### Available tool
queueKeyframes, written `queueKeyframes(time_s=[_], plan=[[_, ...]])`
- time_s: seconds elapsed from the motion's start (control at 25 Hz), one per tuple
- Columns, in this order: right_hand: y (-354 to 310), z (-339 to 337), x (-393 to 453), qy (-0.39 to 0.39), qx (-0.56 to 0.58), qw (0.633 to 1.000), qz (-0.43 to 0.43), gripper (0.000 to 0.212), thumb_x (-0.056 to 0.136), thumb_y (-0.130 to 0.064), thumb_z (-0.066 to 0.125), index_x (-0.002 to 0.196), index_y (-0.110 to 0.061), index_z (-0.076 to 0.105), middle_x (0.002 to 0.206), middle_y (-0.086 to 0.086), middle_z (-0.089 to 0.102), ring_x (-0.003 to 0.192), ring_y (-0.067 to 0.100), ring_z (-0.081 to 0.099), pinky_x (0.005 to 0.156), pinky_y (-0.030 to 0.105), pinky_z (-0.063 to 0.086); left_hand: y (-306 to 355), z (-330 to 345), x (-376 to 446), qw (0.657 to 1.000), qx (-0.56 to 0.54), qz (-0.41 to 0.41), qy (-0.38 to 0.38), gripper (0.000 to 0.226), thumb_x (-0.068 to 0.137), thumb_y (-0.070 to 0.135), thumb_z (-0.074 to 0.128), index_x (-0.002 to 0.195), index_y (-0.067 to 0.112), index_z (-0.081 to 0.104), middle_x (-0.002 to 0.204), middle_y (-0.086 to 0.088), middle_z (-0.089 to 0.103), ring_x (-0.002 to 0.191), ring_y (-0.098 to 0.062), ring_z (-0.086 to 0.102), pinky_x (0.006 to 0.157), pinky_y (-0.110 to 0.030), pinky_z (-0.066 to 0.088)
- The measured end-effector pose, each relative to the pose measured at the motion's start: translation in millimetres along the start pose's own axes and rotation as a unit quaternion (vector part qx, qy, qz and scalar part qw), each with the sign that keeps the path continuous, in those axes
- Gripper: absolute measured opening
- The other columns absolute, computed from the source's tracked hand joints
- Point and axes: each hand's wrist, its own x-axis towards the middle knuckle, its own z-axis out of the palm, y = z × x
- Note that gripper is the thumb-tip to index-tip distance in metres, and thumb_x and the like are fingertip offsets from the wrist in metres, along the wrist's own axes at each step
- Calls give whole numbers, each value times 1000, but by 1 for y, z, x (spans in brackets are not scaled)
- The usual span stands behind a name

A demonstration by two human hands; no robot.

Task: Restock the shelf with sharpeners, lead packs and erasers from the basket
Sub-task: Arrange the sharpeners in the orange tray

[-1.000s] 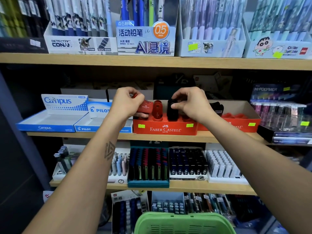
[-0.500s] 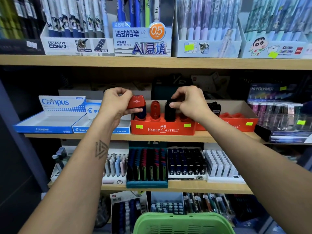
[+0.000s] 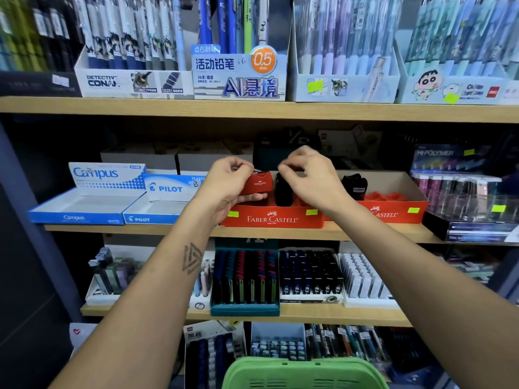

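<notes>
My left hand [image 3: 224, 181] grips a red sharpener [image 3: 259, 183] between thumb and curled fingers, just above the left end of the red "FABER-CASTELL" tray [image 3: 271, 219] on the middle shelf [image 3: 365, 233]. My right hand [image 3: 307, 178] pinches the top of a black sharpener [image 3: 283, 192] standing in that tray. Left of it I read "PILOT" and "Campus" on blue boxes; the green basket [image 3: 304, 373] sits below.

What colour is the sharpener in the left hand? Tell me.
Red sharpener, gripped by the left hand; head view.
</notes>
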Motion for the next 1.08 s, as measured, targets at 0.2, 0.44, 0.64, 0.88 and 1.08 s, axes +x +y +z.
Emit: queueKeyframes(time_s=[0.2, 0.44, 0.64, 0.88, 1.08], plan=[[-14, 1, -5, -84, 119, 989, 11, 32, 81, -38, 79, 111, -31, 71, 104, -10, 70, 91, 3, 64, 86, 35, 56, -1, 8, 0, 1000, -8, -2, 4, 13, 105, 18, 47, 111, 8, 53, 109, -18, 58, 82, -27, 70, 66, -35, 63], [-15, -7, -7, -93, 243, 959, 111, 28, 76, -10, 84, 99, -12, 68, 88, 2, 69, 79, 13, 68, 70, 27, 57, 3, -6, 3, 998, -36, -5, 53, 7, 106, 17, 43, 105, 13, 48, 105, -16, 59, 86, -33, 72, 70, -43, 63], [-21, -8, -4, -87, 418, 892, 150, 61, 85, 9, 62, 134, -27, 51, 104, 13, 61, 97, 28, 70, 80, 39, 62, 4, -23, 8, 997, -8, -10, 81, 24, 106, 22, 44, 129, 14, 41, 101, -20, 65, 74, -29, 76, 66, -34, 63], [-24, -10, 6, -45, 205, 977, 22, 39, 80, -12, 69, 114, -30, 61, 104, -5, 65, 93, 17, 68, 85, 39, 59, 3, -33, 14, 994, 70, 15, 84, 29, 106, 25, 45, 132, 12, 45, 112, -20, 63, 70, -27, 75, 65, -33, 63], [-25, 1, 18, -69, -21, 997, -36, 36, 83, -25, 79, 119, -26, 70, 116, -2, 65, 113, 20, 59, 101, 39, 49, 3, -37, 9, 988, 128, 54, 63, 24, 102, 26, 54, 121, 12, 54, 120, -15, 57, 67, -28, 75, 63, -32, 62]])
